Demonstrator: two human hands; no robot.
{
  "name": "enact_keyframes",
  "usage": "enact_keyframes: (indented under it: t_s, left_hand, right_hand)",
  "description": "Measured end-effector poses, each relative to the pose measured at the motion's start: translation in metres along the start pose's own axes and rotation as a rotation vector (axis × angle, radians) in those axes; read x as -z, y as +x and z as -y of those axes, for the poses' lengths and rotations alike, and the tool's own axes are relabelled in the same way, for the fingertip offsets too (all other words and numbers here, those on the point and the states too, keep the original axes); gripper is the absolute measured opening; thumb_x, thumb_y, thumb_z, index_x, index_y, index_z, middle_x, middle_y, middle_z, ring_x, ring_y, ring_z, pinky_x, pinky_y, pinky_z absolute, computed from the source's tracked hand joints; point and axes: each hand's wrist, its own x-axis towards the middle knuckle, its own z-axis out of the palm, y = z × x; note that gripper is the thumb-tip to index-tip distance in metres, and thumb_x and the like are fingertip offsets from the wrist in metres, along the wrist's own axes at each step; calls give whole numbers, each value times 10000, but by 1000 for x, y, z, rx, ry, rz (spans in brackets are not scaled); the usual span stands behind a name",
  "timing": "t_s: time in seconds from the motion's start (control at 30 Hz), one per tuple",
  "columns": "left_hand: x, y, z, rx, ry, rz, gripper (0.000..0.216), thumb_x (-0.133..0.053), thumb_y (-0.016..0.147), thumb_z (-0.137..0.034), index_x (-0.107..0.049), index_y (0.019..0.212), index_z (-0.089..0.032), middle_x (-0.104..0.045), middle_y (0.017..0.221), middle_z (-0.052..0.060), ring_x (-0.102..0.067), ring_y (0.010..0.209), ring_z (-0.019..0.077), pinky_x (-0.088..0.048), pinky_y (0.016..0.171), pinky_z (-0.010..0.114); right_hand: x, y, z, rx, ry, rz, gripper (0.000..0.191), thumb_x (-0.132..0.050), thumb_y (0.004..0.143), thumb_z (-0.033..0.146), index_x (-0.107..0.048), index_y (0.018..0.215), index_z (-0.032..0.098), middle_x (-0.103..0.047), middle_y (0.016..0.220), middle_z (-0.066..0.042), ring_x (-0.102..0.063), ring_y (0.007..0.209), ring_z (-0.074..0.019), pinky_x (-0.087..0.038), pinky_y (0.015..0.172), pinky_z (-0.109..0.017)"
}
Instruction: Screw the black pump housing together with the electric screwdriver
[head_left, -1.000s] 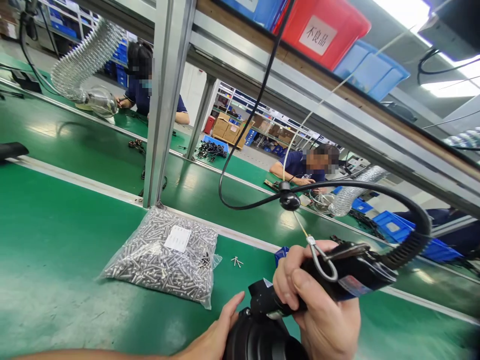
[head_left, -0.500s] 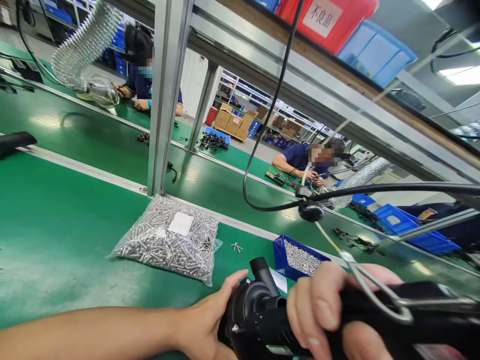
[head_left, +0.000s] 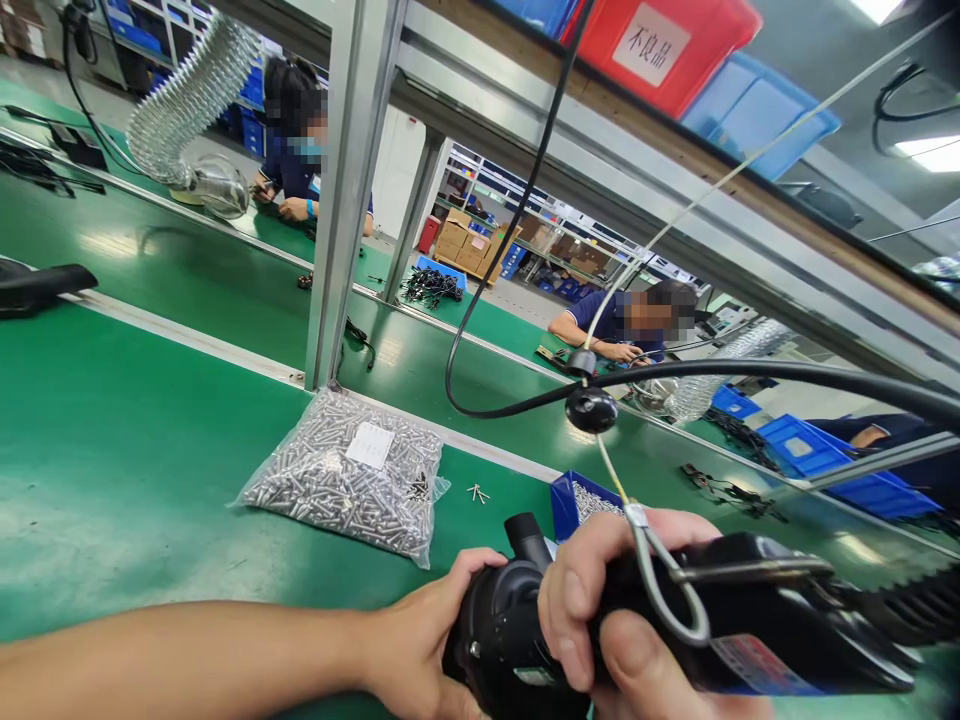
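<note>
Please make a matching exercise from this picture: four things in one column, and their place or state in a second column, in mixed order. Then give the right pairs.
Things:
1. bag of screws
2. red bin
3. black tool
4. blue tray

Places or states:
A. on the overhead shelf, with a white label
B. gripped by the right hand
C. lying on the green bench beside the metal post
D. behind the hands, with small metal parts inside

Pairs: 1-C, 2-A, 3-B, 4-D

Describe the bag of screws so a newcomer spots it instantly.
Start at the upright aluminium post rising from the green bench. At its foot lies the bag of screws, a clear plastic bag with a white label. Unlike the small blue bin of screws nearby, it is sealed, flat and transparent.
</note>
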Motion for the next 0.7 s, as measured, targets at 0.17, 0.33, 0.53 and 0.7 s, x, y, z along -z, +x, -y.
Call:
enact_keyframes:
  t_s: [0.17, 0.33, 0.53, 0.7]
  left_hand:
    - [-1, 2, -7, -3, -60, -13, 1252, -1016, 606, -681, -283, 1513, -226, -628, 1255, 119, -652, 1103, 333, -511, 1134, 477]
    - [-4, 4, -4, -23, -116, -17, 1266, -1057, 575, -636, -283, 1493, -233, -625, 1220, 106, -658, 1121, 343, -500, 1154, 518]
    - [-3, 3, 9, -17, -102, 39, 1339, -1089, 560, -567, -245, 1552, -257, -581, 1351, 153, -618, 1247, 382, -490, 1170, 521]
    - [-6, 4, -1, 5, -222, 64, 1322, -1057, 633, -575, -219, 1601, -246, -519, 1470, 206, -545, 1375, 436, -461, 1200, 548]
  right_hand:
    - [2, 0, -5, 1, -13, 10, 290, -820, 1018, 349, -548, 1090, 280, -587, 812, 27, -541, 573, -121, -451, 525, -250]
    - [7, -2, -12, 21, -31, 33, 279, -790, 1047, 301, -532, 1155, 301, -569, 795, 46, -495, 526, -111, -432, 522, -269]
    - [15, -1, -17, 0, -4, 54, 317, -808, 1028, 280, -553, 1213, 314, -577, 799, 36, -502, 557, -121, -448, 533, -260]
    - [17, -3, -21, -24, 28, 51, 343, -831, 1009, 272, -569, 1226, 316, -644, 953, -7, -555, 617, -125, -449, 531, -256]
